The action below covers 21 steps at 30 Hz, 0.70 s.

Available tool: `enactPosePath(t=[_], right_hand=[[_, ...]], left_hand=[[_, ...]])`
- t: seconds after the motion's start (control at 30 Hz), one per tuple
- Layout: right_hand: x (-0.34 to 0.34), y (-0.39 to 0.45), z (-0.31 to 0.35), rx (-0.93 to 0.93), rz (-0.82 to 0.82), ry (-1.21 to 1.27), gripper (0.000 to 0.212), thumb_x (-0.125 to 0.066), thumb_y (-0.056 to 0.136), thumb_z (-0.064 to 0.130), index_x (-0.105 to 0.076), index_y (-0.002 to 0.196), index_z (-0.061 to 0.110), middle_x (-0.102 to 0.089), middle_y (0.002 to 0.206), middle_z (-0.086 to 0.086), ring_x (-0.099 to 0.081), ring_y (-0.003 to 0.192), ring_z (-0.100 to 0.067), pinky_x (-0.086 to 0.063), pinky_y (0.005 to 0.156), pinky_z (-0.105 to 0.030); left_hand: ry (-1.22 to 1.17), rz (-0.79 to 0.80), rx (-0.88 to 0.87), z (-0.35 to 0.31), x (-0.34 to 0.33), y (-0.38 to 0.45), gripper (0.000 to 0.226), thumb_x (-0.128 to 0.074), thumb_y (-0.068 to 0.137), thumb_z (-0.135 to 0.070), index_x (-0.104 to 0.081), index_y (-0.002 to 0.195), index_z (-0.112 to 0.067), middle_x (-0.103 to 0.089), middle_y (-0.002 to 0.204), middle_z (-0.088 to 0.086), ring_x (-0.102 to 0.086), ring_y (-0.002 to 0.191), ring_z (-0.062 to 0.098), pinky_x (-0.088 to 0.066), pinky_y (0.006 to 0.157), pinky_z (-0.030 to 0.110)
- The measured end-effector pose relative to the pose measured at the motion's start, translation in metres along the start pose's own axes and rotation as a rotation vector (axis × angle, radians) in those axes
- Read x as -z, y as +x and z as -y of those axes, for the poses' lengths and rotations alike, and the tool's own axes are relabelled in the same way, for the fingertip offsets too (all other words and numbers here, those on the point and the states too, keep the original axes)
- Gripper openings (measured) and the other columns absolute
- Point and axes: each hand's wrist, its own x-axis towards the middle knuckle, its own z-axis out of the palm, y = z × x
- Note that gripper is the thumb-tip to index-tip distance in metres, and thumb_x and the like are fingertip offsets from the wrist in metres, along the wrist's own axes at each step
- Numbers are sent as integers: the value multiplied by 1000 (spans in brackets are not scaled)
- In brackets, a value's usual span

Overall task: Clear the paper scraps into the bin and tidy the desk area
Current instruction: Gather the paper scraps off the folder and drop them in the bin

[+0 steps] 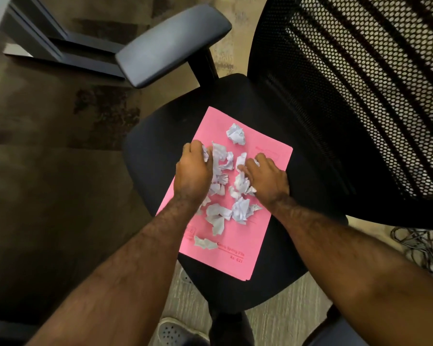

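Note:
A pink file folder point(263, 248) lies flat on the black seat of an office chair point(160, 146). Several crumpled white paper scraps point(219, 214) are scattered over the folder; one ball point(236, 134) sits apart near its far end. My left hand point(194, 168) is on the left side of the pile, fingers curled around a scrap. My right hand point(266, 177) presses down on scraps at the right side, fingers bent over them. No bin is in view.
The chair's mesh backrest point(360, 96) rises at the right and a grey armrest point(173, 43) juts out at upper left. Dark desk legs point(60, 53) stand at top left. Tangled black cables point(420, 245) lie on the carpet at right. A shoe point(175, 333) shows at the bottom.

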Motion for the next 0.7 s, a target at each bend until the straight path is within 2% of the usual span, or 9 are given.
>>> enactPosePath(t=[0.2,0.33,0.4,0.5,0.57,0.6,0.67,0.7], right_hand=[[19,2,-7,-115,-151,169,32,-45,100,29,-64,107,4,-61,101,-18,-61,84,-33,-47,65,-36],[42,1,-9,-258,-291,269,32,-45,100,27,-65,96,2,-62,95,-17,-60,80,-34,-51,68,-42],[55,-1,-3,-292,-383,360,32,-46,100,25,-62,84,3,-59,83,-13,-56,69,-25,-49,63,-40],[71,-7,18,-239,-483,415,29,-49,98,18,-62,77,3,-55,72,-4,-50,65,-14,-42,59,-26],[76,-14,40,-192,-459,455,27,-49,98,17,-63,78,4,-54,72,0,-48,67,-10,-35,63,-9],[77,-18,52,-162,-435,474,27,-49,99,18,-62,79,6,-53,73,3,-47,67,-8,-33,62,-6],[77,-27,79,-79,-385,499,25,-48,99,19,-61,80,10,-53,73,3,-48,66,-8,-33,62,-8],[75,-32,94,-24,-367,503,24,-48,99,18,-61,81,9,-55,73,0,-51,67,-12,-37,63,-15]], left_hand=[[-172,7,85,-19,16,-1,21,-44,99,-34,-49,93,-14,-61,92,3,-61,79,16,-53,66,27],[-396,67,217,-32,35,-8,21,-43,100,-34,-48,90,-15,-61,85,0,-63,75,16,-51,61,29],[-512,122,294,-38,48,-13,23,-42,100,-36,-51,94,-16,-65,94,5,-66,84,22,-58,72,36],[-675,180,409,-43,72,-22,25,-42,100,-40,-52,98,-17,-67,100,9,-69,90,26,-59,80,41],[-806,210,488,-40,88,-29,28,-44,99,-41,-52,99,-14,-68,100,11,-70,88,26,-59,78,41],[-868,223,526,-37,98,-34,29,-45,98,-41,-51,99,-13,-69,99,13,-71,86,28,-59,76,40],[-942,205,567,-26,116,-46,28,-48,97,-40,-51,92,-13,-67,88,15,-69,79,31,-58,68,38],[-959,163,580,-19,126,-53,27,-51,97,-39,-53,84,-14,-65,79,12,-66,73,28,-55,63,35]])
